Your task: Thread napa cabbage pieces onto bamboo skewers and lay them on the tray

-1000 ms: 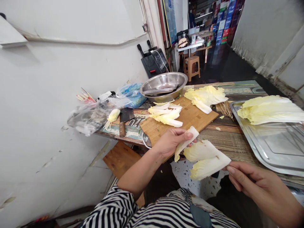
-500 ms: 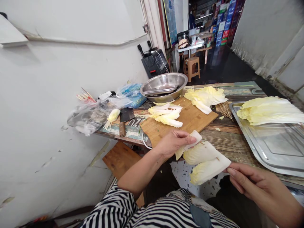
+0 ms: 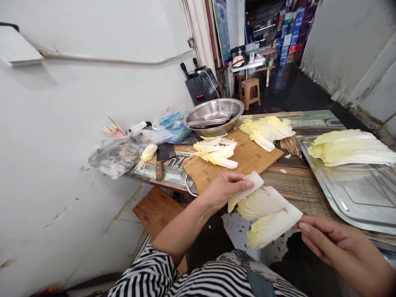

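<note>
My left hand (image 3: 227, 189) pinches a pale napa cabbage piece (image 3: 255, 179) between thumb and fingers, near the front edge of the cutting board (image 3: 247, 159). Beside it, overlapping cabbage pieces (image 3: 274, 222), white at one end and yellow at the other, stretch out from my right hand (image 3: 334, 241). My right thumb and fingers are closed at their white corner; whether a skewer runs through them, I cannot make out. On the board lie several cut cabbage strips (image 3: 216, 149), with larger cabbage leaves (image 3: 267, 130) at its far right corner.
Right of the board, a metal tray (image 3: 355, 198) carries a stack of cabbage leaves (image 3: 349, 146). Bamboo skewers (image 3: 291, 147) lie between board and tray. A cleaver (image 3: 162, 159), enoki mushrooms (image 3: 146, 154), plastic bags (image 3: 123, 148) and a steel bowl (image 3: 213, 108) stand along the left and back.
The view has tilted slightly, so the table sits a little lower in the picture. Both hands keep their grip on the cabbage, with almost no movement.
</note>
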The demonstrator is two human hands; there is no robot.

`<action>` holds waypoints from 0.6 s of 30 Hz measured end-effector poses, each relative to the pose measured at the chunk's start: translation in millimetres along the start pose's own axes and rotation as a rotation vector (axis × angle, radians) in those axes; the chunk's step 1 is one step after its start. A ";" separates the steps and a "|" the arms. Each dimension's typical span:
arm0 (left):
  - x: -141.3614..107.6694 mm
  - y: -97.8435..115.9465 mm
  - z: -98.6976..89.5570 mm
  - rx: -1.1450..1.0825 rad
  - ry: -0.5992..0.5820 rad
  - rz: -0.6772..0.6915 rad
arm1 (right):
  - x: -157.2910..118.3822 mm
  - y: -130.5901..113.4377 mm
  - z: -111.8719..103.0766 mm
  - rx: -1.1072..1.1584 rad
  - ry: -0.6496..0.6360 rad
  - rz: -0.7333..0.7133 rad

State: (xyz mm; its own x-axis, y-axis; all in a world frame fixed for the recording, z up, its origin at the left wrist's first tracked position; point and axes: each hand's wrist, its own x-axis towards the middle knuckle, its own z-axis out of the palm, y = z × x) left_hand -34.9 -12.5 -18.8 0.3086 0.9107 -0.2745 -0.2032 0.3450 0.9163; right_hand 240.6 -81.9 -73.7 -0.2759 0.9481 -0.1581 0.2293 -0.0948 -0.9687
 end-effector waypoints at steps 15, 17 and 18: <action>2.5 11.0 4.1 0.145 -0.047 0.059 | -1.0 -15.9 4.4 -0.025 -0.001 0.043; 4.4 10.0 3.8 0.127 -0.040 0.029 | 0.0 -18.1 5.4 -0.018 -0.008 0.055; 5.1 9.7 4.1 0.117 -0.045 0.006 | 0.8 -18.7 5.8 -0.010 -0.012 0.064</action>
State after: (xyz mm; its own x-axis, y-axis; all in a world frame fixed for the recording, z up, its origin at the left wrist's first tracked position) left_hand -31.5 -5.4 -10.2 0.3496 0.9008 -0.2577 -0.0959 0.3080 0.9466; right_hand 230.7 -81.2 -56.8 -0.2715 0.9364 -0.2222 0.2562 -0.1522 -0.9546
